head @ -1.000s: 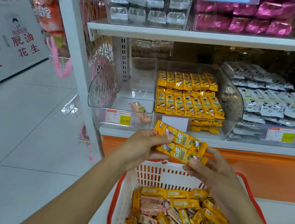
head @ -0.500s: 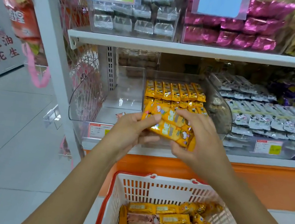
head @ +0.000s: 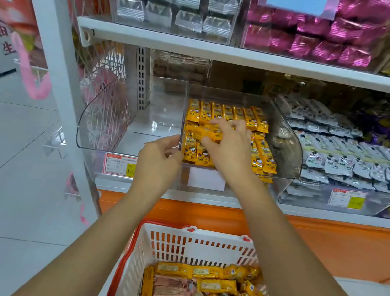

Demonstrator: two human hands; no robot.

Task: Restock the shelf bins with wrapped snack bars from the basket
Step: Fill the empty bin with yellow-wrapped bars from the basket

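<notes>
Head view: R hand [head: 230, 150] pinches yellow bars [head: 204, 133] over mid bin [head: 287, 158], L hand [head: 160, 158] curled by its left wall, grip unclear; bars prob light, slick, stiffish, so hold across long edges; rest in near basket [head: 201, 235].

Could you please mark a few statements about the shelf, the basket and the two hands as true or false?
1. The right hand holds yellow wrapped snack bars over the middle clear plastic bin. True.
2. The left hand is down in the red and white plastic basket. False: it is up at the bin's front left corner.
3. The basket holds only yellow bars. False: pink wrapped bars lie among them.
4. Grey-white wrapped packs fill the bin to the right. True.
</notes>
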